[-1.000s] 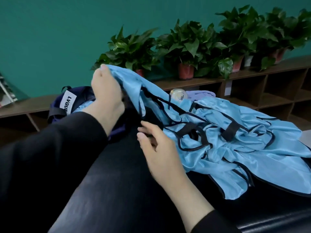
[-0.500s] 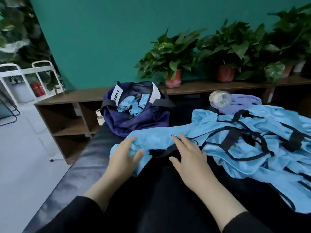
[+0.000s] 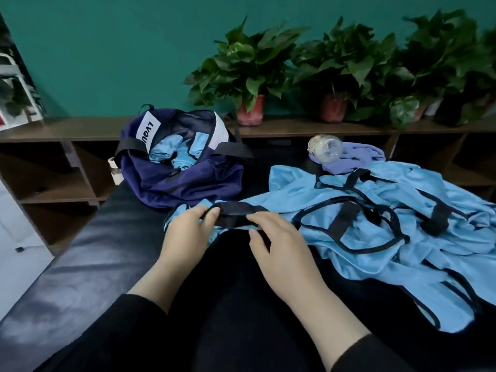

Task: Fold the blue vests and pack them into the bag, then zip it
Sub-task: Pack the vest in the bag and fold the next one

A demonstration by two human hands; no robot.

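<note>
left hand and right hand now pinching vest's black strap

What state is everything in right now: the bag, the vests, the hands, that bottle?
Bag: unzipped, blue vests inside.
Vest pile: unfolded, heaped.
Front vest: flat, under both hands.
Left hand: pressing the vest.
Right hand: fingers on its black trim.
Bottle: lying sideways.

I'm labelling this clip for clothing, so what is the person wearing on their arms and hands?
Both arms are in long black sleeves, the left sleeve and the right sleeve, ending near the wrists. The left hand and right hand are bare: no gloves, and no rings, watch or markings show in this view.
</note>
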